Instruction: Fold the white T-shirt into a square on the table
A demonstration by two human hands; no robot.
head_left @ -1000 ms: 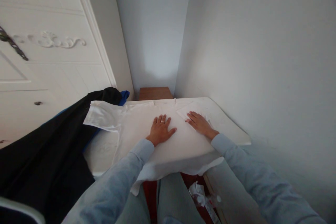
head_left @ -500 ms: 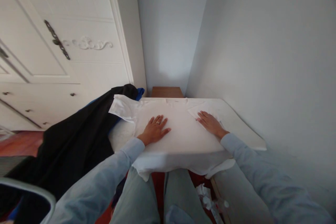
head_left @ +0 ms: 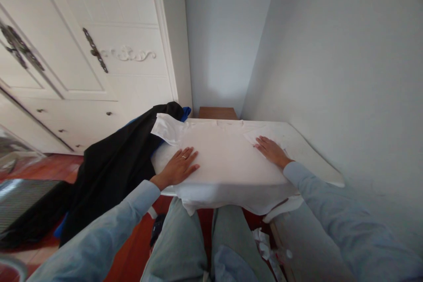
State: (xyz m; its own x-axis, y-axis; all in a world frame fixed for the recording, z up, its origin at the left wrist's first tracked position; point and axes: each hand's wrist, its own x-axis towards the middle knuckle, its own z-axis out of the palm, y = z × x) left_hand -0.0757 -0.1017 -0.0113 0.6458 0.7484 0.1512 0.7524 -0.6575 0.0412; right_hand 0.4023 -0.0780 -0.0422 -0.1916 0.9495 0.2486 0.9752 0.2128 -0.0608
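A white T-shirt (head_left: 224, 158) lies spread flat on a white table (head_left: 317, 158), its hem hanging over the near edge. My left hand (head_left: 180, 165) rests flat on the shirt's left side, fingers spread, a ring on one finger. My right hand (head_left: 271, 150) lies flat on the shirt's right side, over a folded-in sleeve. One sleeve (head_left: 167, 128) sticks out at the far left, over dark cloth. Both hands hold nothing.
Black and blue clothing (head_left: 112, 163) drapes off the table's left side to the wooden floor. A white wardrobe (head_left: 82, 53) stands at left, walls close at right and behind. A brown wooden piece (head_left: 217, 113) sits beyond the table. Crumpled white paper (head_left: 264, 246) lies by my legs.
My left hand has slid leftward and nearer across the shirt; my right hand stayed on the folded sleeve. The view has swung left, showing more of the wardrobe and floor.
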